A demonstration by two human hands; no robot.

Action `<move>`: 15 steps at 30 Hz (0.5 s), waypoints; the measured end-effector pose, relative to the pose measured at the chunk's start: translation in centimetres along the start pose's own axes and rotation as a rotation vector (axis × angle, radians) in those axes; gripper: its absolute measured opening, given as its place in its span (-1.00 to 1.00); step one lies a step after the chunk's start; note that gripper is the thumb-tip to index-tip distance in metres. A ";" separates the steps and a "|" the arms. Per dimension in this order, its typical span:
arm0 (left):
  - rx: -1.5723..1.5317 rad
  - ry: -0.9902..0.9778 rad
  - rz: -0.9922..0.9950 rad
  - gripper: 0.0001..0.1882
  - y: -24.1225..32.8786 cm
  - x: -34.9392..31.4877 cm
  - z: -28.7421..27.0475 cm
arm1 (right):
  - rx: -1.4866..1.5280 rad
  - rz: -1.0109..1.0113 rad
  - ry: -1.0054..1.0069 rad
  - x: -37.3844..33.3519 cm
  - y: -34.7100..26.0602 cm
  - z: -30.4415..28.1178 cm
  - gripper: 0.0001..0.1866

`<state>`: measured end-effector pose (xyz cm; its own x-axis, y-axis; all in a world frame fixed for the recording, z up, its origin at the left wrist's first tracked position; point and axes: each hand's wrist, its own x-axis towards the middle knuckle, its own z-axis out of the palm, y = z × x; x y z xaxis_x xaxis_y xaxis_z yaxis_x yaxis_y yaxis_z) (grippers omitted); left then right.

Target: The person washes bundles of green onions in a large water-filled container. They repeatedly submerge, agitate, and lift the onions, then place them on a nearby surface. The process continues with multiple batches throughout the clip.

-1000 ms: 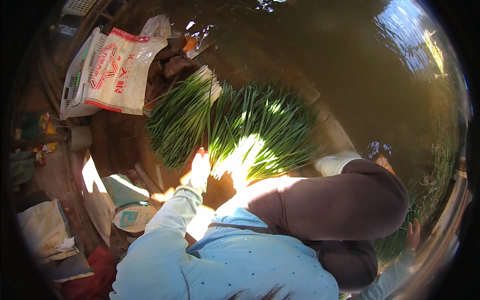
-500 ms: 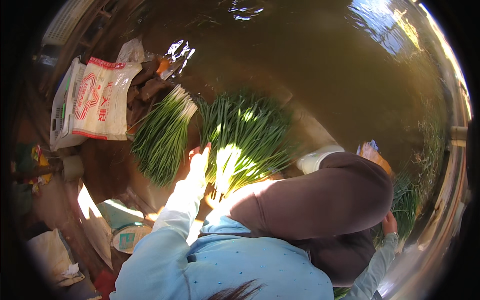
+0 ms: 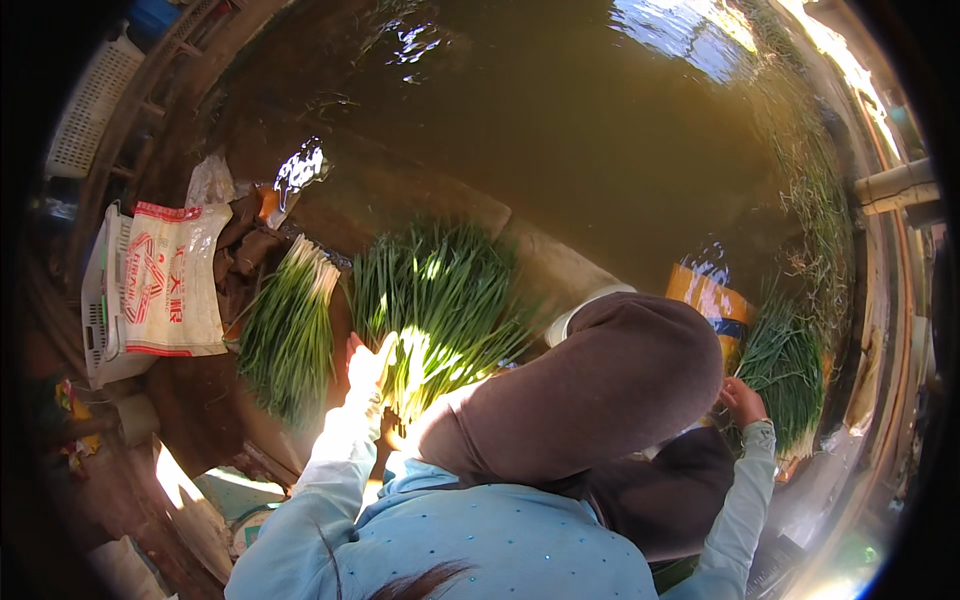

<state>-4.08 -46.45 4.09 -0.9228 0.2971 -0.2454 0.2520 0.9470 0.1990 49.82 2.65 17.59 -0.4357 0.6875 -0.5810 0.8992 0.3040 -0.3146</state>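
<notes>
My left hand (image 3: 368, 368) is open in bright sunlight, its fingers stretched out along the left side of a large loose bunch of green scallions or chives (image 3: 440, 290). Left of it lies a neater green bunch (image 3: 290, 340), its white ends pointing away from me. My right hand (image 3: 743, 402) is beyond my raised knee (image 3: 600, 380), beside another green bunch (image 3: 785, 365). Its fingers look loosely apart, with nothing visible in them; the tips are partly hidden near the knee.
Murky brown water (image 3: 560, 150) spreads ahead, bordered by a submerged ledge (image 3: 560, 260). A white-and-red printed sack (image 3: 180, 280) drapes over a white plastic crate (image 3: 98, 320) at left. An orange-brown container with a blue band (image 3: 710, 300) stands right of my knee. A bamboo pole (image 3: 895, 188) juts in at right.
The view has shifted, showing more of the right side. My right hand has come up and closer to my knee, left of the right bunch. My left hand stays beside the middle bunch.
</notes>
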 end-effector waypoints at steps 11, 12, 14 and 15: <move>-0.316 -0.013 0.288 -0.62 4.9 16.7 1.8 | -0.041 0.150 -0.044 -0.5 1.0 1.4 -0.57; -0.152 -0.044 0.272 -0.57 4.3 17.9 2.5 | -0.075 0.216 -0.079 -0.7 0.9 1.7 -0.56; -0.024 -0.101 0.361 -0.52 5.8 20.5 4.2 | -0.180 0.213 -0.069 -0.1 0.4 2.9 -0.57; -0.062 -0.129 0.400 -0.51 6.9 21.3 4.5 | -0.197 0.142 -0.065 0.1 0.0 3.3 -0.57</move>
<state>-20.72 -33.03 -4.08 -0.7112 0.6559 -0.2530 0.5610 0.7464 0.3579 49.65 0.50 15.08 -0.3008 0.6905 -0.6578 0.9390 0.3350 -0.0777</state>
